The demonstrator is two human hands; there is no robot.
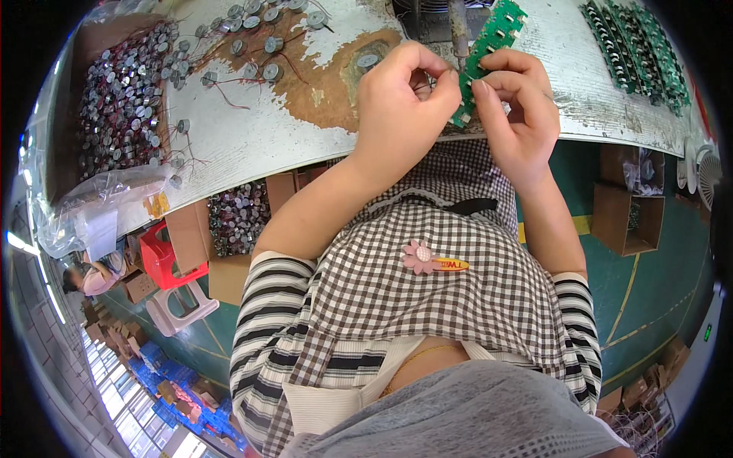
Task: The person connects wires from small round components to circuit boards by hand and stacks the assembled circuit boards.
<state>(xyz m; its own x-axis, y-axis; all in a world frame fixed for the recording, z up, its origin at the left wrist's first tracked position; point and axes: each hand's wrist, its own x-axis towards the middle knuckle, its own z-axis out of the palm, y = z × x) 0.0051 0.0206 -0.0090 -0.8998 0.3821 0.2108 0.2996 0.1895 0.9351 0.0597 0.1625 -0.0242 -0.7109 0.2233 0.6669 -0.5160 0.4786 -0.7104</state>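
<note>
A narrow green circuit board strip [496, 34] with small white parts stands slanted at the bench's front edge. My left hand [408, 103] is closed in a pinch at the board's left edge; what its fingertips hold is too small to make out. On the other side my right hand [527, 107] is closed, thumb and fingertips drawn together against the board's right edge, perhaps on a fine wire. Just above the fingertips, a soldering iron's metal shaft [458, 30] points down close to the board. One small round metal part [367, 61] lies beside my left hand.
Loose round metal parts with red wires [252, 46] lie on the worn white bench [252, 130]. A box heaped with such parts [126, 99] is at left. More green boards [637, 57] lie at right. Below stand a red stool [162, 256] and a carton [630, 221].
</note>
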